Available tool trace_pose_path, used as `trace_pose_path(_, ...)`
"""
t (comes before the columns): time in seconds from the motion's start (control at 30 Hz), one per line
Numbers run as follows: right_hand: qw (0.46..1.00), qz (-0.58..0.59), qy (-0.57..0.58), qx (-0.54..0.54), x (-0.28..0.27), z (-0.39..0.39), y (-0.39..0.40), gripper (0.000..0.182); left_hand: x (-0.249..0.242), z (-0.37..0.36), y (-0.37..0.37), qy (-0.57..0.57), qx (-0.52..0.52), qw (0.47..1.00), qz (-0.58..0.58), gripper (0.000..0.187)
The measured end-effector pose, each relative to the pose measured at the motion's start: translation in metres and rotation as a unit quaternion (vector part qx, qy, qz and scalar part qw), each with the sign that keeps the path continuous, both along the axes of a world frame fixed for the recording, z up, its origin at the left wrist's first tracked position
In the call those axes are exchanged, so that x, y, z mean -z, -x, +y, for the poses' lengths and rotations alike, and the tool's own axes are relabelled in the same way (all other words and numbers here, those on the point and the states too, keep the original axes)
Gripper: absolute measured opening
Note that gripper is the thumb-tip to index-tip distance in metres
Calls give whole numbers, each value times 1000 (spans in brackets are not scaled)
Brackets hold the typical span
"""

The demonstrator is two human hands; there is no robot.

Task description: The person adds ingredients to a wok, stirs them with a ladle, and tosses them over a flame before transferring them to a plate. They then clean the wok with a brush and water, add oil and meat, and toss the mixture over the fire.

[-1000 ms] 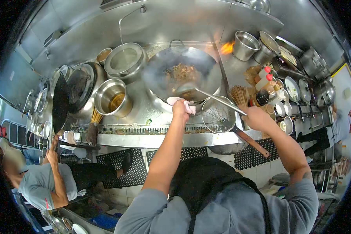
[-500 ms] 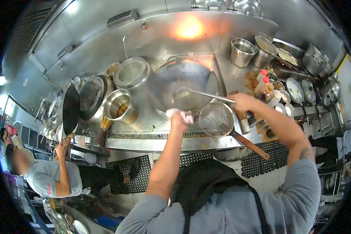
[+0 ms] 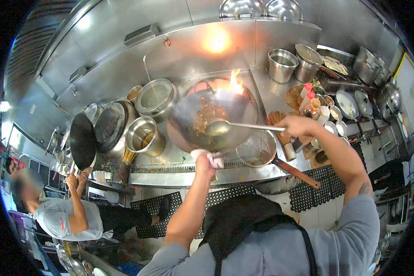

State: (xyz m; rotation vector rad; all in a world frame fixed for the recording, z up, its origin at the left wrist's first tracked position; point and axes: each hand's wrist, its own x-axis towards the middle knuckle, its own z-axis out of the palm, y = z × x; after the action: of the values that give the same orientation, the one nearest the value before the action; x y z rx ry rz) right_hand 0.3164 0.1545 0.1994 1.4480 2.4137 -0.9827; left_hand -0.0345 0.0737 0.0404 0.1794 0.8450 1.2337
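Note:
My left hand (image 3: 206,166) is closed round a pale cloth (image 3: 215,161) at the near rim of a large wok (image 3: 237,110). Brown food (image 3: 206,112) lies in the wok, partly blurred. With its fingers wrapped round the handle, my right hand (image 3: 299,128) holds a metal ladle (image 3: 220,128), whose bowl is over the wok beside the food. Flames (image 3: 236,83) rise behind the wok's far rim. A strainer (image 3: 256,149) with a wooden handle lies right of the wok, below the ladle's handle.
Left of the wok stand a metal pot (image 3: 142,133) and a strainer-topped pot (image 3: 157,97). Bottles (image 3: 307,89), bowls and a bamboo brush (image 3: 280,129) are on the right. At far left a co-worker (image 3: 71,214) holds a dark wok (image 3: 82,141).
The wok has tilted and moved nearer with my left hand. Food now shows high in it, and flames have grown behind it. The ladle has moved lower, its bowl now turned up.

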Motion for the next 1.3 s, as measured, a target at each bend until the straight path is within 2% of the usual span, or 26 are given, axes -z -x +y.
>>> trace_pose_path(0.07,991,-76,80,78,-21,4,21,52,-37,26,-6,47,-111,993,-7,20)
trace_pose_path(0.13,996,-78,-32,17,16,23,34,52,-7,78,2,-1,-46,999,27,25)
trace_pose_path(0.2,980,-50,-191,-36,63,40,42,54,19,60,-11,75,-94,992,42,27)
trace_pose_path(0.23,972,-82,-220,-12,87,45,43,56,69,42,6,-45,2,999,-30,17)
trace_pose_path(0.27,962,-112,-248,16,105,43,41,57,70,15,-1,17,-22,999,-22,15)
trace_pose_path(0.3,967,-76,-241,29,105,33,37,59,92,-5,-1,-22,-35,999,10,4)
trace_pose_path(0.33,965,-67,-250,31,95,24,35,58,71,-21,-4,5,-33,999,42,6)
trace_pose_path(0.4,965,-50,-255,33,84,4,31,58,80,-9,3,-79,-8,997,7,11)
trace_pose_path(0.43,959,-22,-282,30,91,3,25,56,79,0,1,-39,-33,999,10,4)
trace_pose_path(0.5,969,5,-246,3,82,2,14,55,33,20,-6,5,-41,999,-34,8)
trace_pose_path(0.53,973,19,-228,-11,75,-3,9,55,70,34,-1,-24,-35,999,-10,10)
trace_pose_path(0.57,975,69,-210,-32,64,-5,4,53,53,19,-1,-17,-37,999,2,11)
trace_pose_path(0.6,979,60,-187,-54,51,-5,-3,50,31,5,1,-9,-37,999,16,13)
trace_pose_path(0.67,985,41,-137,-92,20,-4,-17,45,23,9,16,-42,-2,999,-3,16)
trace_pose_path(0.7,1000,-20,13,10,-11,-9,-3,37,21,9,20,-55,16,998,-14,17)
trace_pose_path(0.73,998,-47,25,-35,-3,9,-5,37,-22,22,2,49,-66,997,6,18)
trace_pose_path(0.8,991,-17,-88,-98,0,18,15,45,-33,61,0,29,-74,996,-28,15)
trace_pose_path(0.87,975,20,-198,-99,60,44,27,49,31,65,-2,11,-98,995,-14,15)
trace_pose_path(0.9,977,-54,-202,-48,67,40,37,50,54,64,-6,-2,-110,994,-8,16)
trace_pose_path(0.97,966,-150,-210,27,76,20,50,54,46,7,-14,14,-48,998,26,14)
trace_pose_path(1.07,964,-42,-252,71,78,-20,31,54,50,-16,-14,67,-65,996,5,14)
trace_pose_path(1.1,953,-26,-288,90,79,-38,28,52,55,-4,-6,36,-69,997,-27,12)
trace_pose_path(1.13,962,-10,-222,160,77,-52,27,47,63,12,-3,9,-42,999,20,11)
trace_pose_path(1.17,955,11,-233,186,79,-68,27,44,50,31,-1,1,-41,998,47,12)
trace_pose_path(1.23,932,76,-273,224,92,-91,28,38,70,73,10,8,4,999,-40,11)
trace_pose_path(1.3,934,48,-210,285,94,-99,37,37,68,101,14,-1,20,999,-26,14)
